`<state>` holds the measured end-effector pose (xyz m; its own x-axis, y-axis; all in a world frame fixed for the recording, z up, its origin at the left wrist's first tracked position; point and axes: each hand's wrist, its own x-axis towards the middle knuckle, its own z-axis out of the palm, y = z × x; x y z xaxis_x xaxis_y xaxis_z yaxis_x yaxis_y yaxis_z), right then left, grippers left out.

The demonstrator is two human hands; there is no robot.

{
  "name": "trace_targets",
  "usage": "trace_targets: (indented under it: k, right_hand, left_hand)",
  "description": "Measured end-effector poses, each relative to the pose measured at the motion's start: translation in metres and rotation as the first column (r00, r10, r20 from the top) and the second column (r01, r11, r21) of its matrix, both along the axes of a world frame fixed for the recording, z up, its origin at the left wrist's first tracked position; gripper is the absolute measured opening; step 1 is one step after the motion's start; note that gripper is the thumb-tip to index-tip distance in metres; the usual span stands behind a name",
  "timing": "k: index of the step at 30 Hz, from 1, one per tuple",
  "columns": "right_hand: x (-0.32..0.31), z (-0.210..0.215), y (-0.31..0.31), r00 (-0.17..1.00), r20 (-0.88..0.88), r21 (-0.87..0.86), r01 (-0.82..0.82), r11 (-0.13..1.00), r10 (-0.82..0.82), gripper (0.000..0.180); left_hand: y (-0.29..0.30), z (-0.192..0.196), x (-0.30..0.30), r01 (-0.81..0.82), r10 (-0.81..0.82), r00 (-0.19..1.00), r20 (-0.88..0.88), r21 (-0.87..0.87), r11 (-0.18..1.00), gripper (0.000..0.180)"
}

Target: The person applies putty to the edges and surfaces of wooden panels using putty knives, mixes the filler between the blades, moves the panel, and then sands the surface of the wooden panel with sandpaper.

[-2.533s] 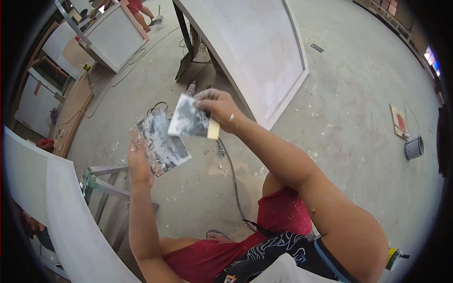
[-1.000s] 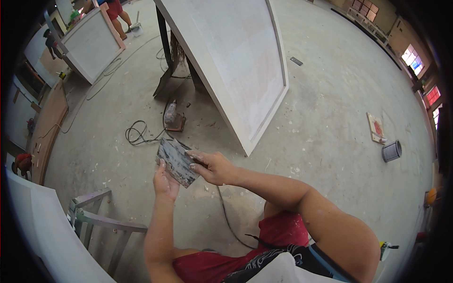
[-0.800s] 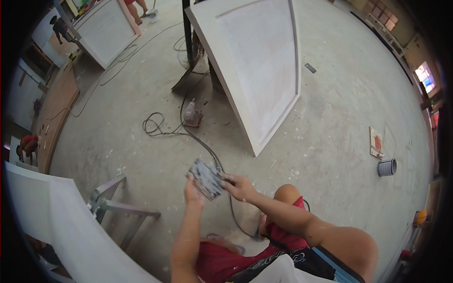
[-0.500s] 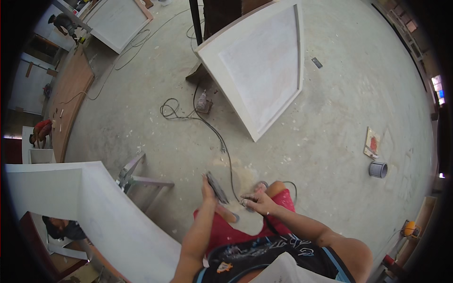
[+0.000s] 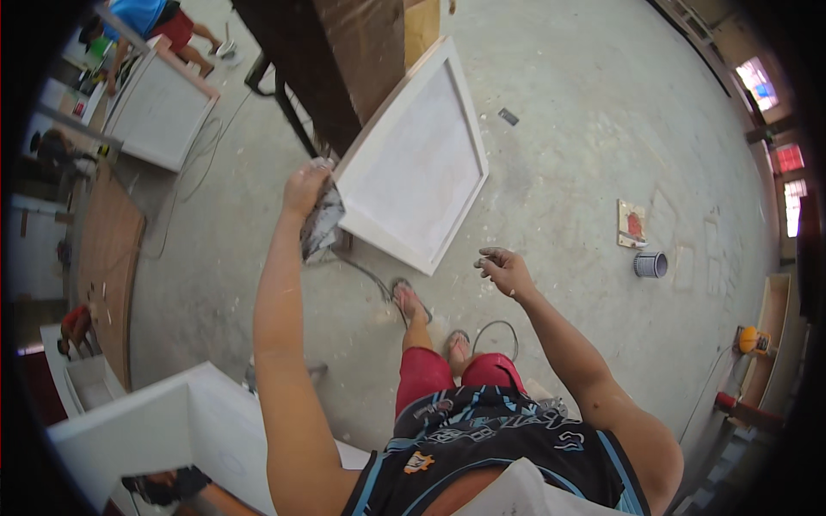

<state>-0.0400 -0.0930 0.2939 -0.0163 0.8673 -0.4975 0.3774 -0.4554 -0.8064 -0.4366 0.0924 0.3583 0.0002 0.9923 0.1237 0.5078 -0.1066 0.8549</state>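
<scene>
Left hand [image 5: 305,185] raised high on a straight arm, fingers closed round a crumpled, dust-grey sheet of sandpaper [image 5: 323,228]. Sheet hung down from the fist, its lower end just beside the near left edge of a white framed panel [image 5: 413,172], perhaps brushing it; contact not clear. Panel tilted, leaning up against a dark wooden stand [image 5: 314,73] behind it, lower corner down near the concrete floor [image 5: 568,129].

Right hand [image 5: 506,271] held out lower and to the right, well apart from the panel, fingers loosely curled and dusted white, gripping nothing.

Seen below: own feet in sandals [image 5: 413,301], red shorts, a dark patterned vest. Black cable [image 5: 499,331] looped on the floor beside the right foot, another run trailing from under the panel's lower edge toward the feet.

Farther right on the floor, a small flat board with a red patch [image 5: 631,224] and, just beside it, a grey tin [image 5: 651,264]. Near the lower left, the top of a white cabinet piece [image 5: 163,421]. At the upper left, a second white framed panel [image 5: 159,107] lying flat, with another person [image 5: 163,21] in a blue top and red shorts bent over its far edge. Brown board [image 5: 107,267] along the left side of the floor.
</scene>
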Motion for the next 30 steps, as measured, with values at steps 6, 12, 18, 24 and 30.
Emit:
trace_targets:
  k: [6,12,18,24,30]
  right_hand:
    - [-0.055,0.052,0.074,0.995,-0.025,0.212,0.102,0.972,-0.099,0.049]
    - [-0.048,0.079,0.148,0.937,0.05,0.13,0.338,0.932,-0.346,0.074]
    - [0.004,0.076,0.228,0.879,0.142,-0.187,0.476,0.859,-0.456,0.086]
    - [0.118,0.044,0.153,0.834,0.165,-0.131,0.548,0.826,-0.527,0.048]
    - [0.209,0.034,0.133,0.925,0.097,-0.109,0.377,0.92,-0.368,0.033]
  left_hand:
    - [0.096,-0.01,0.033,0.131,-0.168,0.984,-0.05,-0.432,0.892,0.051]
    - [0.085,0.016,0.073,0.334,-0.334,0.935,0.117,-0.604,0.724,0.04]
    - [0.004,0.027,0.177,0.559,-0.525,0.828,0.199,-0.384,0.735,0.046]
    - [-0.086,-0.022,0.22,0.532,-0.361,0.833,0.42,-0.426,0.731,0.048]
    - [-0.212,-0.07,0.188,0.135,0.298,0.876,0.38,-0.786,0.603,0.041]
